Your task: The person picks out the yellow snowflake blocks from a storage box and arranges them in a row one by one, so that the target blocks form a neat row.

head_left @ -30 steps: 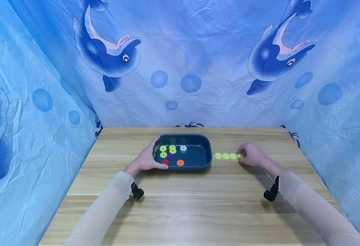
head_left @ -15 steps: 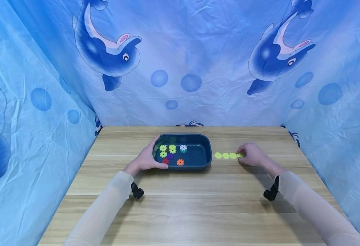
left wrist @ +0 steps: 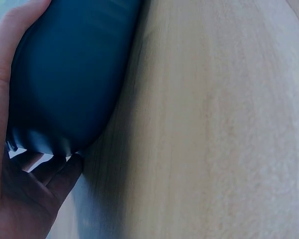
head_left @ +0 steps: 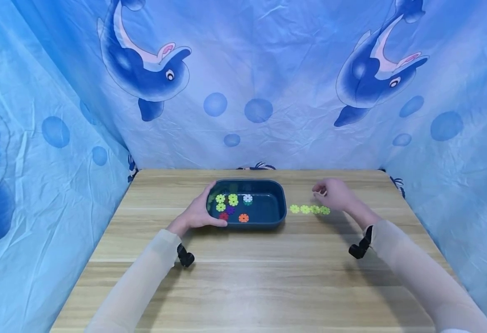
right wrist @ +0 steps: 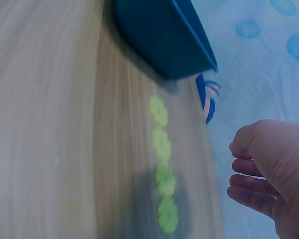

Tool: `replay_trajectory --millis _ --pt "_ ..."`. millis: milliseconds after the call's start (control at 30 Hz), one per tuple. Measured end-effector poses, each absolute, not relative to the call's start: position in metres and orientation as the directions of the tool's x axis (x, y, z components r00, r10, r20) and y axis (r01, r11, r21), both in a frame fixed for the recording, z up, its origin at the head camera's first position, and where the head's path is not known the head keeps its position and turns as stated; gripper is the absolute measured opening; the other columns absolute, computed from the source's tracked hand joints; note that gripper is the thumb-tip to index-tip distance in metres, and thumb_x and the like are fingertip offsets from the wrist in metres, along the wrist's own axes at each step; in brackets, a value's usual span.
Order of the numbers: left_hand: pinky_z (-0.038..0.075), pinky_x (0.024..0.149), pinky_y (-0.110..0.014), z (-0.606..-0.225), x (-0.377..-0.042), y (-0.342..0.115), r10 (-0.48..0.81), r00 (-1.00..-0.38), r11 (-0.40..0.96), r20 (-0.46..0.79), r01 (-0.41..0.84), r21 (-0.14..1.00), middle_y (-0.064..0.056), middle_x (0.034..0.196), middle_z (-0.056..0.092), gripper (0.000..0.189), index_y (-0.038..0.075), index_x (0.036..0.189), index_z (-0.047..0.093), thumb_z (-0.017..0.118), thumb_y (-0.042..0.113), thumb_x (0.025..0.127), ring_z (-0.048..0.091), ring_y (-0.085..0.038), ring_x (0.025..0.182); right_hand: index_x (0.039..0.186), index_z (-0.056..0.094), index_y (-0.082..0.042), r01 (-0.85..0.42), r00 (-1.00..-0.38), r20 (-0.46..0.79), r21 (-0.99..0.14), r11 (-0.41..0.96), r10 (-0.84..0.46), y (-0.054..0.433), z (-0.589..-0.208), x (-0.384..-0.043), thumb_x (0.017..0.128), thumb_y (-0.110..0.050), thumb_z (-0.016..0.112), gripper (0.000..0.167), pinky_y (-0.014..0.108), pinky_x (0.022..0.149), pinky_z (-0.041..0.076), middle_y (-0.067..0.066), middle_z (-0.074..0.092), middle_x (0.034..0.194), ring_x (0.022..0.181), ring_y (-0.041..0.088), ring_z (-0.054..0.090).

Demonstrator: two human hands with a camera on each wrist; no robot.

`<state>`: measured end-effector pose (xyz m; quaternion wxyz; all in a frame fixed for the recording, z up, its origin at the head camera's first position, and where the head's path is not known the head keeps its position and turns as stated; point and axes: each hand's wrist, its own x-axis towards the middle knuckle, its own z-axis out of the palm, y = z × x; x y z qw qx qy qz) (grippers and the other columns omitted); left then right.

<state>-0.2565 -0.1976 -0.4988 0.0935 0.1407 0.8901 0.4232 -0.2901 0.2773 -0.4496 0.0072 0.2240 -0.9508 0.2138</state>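
My left hand [head_left: 197, 212] grips the left end of a dark blue plastic basin [head_left: 268, 210], thumb along the front rim and fingers around the far side. In the left wrist view those fingers bend against the basin's end wall [left wrist: 70, 74]. Inside it lie yellow-green snowflake discs [head_left: 220, 199], plus an orange disc [head_left: 243, 218], a red disc [head_left: 224, 216], a purple disc [head_left: 230, 210] and a white disc [head_left: 248, 198]. To its right, several yellow-green snowflake discs [head_left: 305, 209] form a straight row. Above the row's right end hovers my right hand [head_left: 336, 194], loosely curled, holding nothing.
The wooden table [head_left: 243, 277] runs back to a blue dolphin-print curtain [head_left: 260, 138], which also hangs at both sides. Each wrist wears a black camera mount, such as the right one [head_left: 360, 247].
My right hand has let go of the row's rightmost disc and lifted up and slightly back, so that disc shows fully. The left hand and basin stay put.
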Motion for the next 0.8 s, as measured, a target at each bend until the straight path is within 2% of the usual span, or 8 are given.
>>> replay_trajectory --millis 200,367,800 --pt "0.028 0.126 -0.070 -0.498 -0.257 -0.198 0.331 -0.943 0.608 -0.046 0.176 0.774 -0.018 0.177 0.022 0.146 0.027 0.173 0.004 0.101 0.047 0.066 0.030 -0.047 0.159 0.113 0.077 0.001 -0.474 -0.877 0.145 -0.411 0.779 -0.458 0.246 -0.437 -0.298 0.099 -0.013 0.068 0.022 0.043 0.080 0.064 0.015 0.079 0.104 0.091 0.026 0.073" --pt "0.029 0.125 -0.070 -0.498 -0.257 -0.197 0.334 -0.941 0.612 -0.052 0.174 0.772 -0.019 0.176 0.022 0.146 0.023 0.173 0.005 0.101 0.048 0.066 0.030 -0.048 0.158 0.111 0.079 -0.002 -0.536 -0.843 0.189 -0.387 0.751 -0.504 0.216 -0.426 -0.304 0.098 -0.015 0.069 0.020 0.043 0.081 0.064 0.013 0.079 0.103 0.092 0.026 0.074" --pt "0.029 0.126 -0.069 -0.498 -0.255 -0.198 0.329 -0.943 0.605 -0.047 0.172 0.778 -0.019 0.175 0.025 0.144 0.025 0.173 0.005 0.101 0.043 0.067 0.032 -0.047 0.157 0.112 0.079 -0.001 -0.585 -0.805 0.162 -0.374 0.720 -0.570 0.159 -0.418 -0.317 0.098 -0.011 0.068 0.020 0.040 0.082 0.064 0.011 0.080 0.104 0.094 0.025 0.075"
